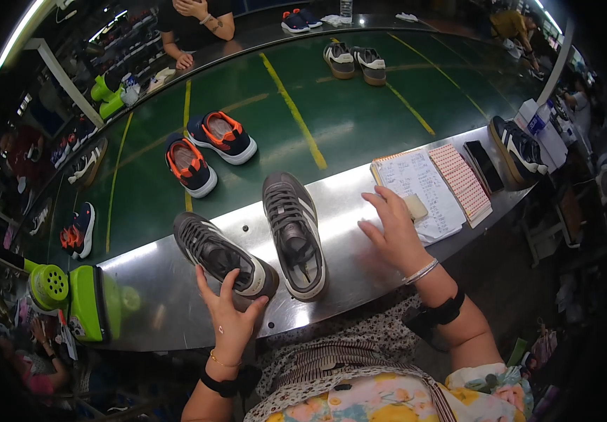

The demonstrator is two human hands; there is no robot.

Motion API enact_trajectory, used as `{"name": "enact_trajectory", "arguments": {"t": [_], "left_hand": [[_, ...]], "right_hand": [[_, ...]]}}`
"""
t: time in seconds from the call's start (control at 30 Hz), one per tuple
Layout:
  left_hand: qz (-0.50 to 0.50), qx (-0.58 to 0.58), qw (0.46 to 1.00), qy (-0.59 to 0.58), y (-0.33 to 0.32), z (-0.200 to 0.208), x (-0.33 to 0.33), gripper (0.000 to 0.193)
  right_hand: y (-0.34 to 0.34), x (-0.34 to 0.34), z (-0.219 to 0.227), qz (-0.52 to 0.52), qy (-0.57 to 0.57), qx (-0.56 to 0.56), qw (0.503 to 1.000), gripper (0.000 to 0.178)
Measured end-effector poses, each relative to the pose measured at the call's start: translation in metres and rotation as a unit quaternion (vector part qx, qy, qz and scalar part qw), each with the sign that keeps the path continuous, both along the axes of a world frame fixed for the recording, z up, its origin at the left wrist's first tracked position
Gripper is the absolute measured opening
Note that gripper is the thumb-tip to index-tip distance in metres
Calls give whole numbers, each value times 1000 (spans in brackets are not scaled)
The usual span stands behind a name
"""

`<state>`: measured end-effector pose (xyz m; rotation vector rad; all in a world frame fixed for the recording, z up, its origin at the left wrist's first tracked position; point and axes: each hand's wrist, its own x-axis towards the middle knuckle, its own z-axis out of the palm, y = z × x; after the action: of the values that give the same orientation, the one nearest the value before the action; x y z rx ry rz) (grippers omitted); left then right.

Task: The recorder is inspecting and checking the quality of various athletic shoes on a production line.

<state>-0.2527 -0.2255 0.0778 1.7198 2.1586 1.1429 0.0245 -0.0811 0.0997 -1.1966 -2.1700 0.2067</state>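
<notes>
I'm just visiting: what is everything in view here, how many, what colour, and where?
Sneakers: two, dark grey, near metal ledge
Orange-trimmed shoes: three, navy, left half of green belt
Far pair: two shoes, grey, belt's far side
Striped shoe: one, navy, ledge's right end
Notebook: one, white pages, ledge
Printed sheet: one, red-and-white, beside notebook
Phone: one, black, beside sheet
Block: one, beige, on notebook
Device: one, lime green, ledge's left end
Background shoes and people: several, too dim to count
Left hand: one, bare, at left sneaker's heel
Right hand: one, bare, beside block
</notes>
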Motion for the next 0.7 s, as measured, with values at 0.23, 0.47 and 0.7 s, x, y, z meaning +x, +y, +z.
{"name": "enact_trajectory", "arguments": {"t": [0.23, 0.47, 0.7], "left_hand": [[-89, -14, 981, -171, -6, -16, -31, 40], [-238, -23, 949, -207, -3, -7, -35, 39], [-274, -27, 942, -192, 15, -10, -30, 43]], "right_hand": [[-41, -58, 2, 270, 20, -198, 942, 80], [-41, -57, -15, 254, 19, -167, 952, 74], [-38, -44, -14, 230, 41, -230, 945, 75]]}}
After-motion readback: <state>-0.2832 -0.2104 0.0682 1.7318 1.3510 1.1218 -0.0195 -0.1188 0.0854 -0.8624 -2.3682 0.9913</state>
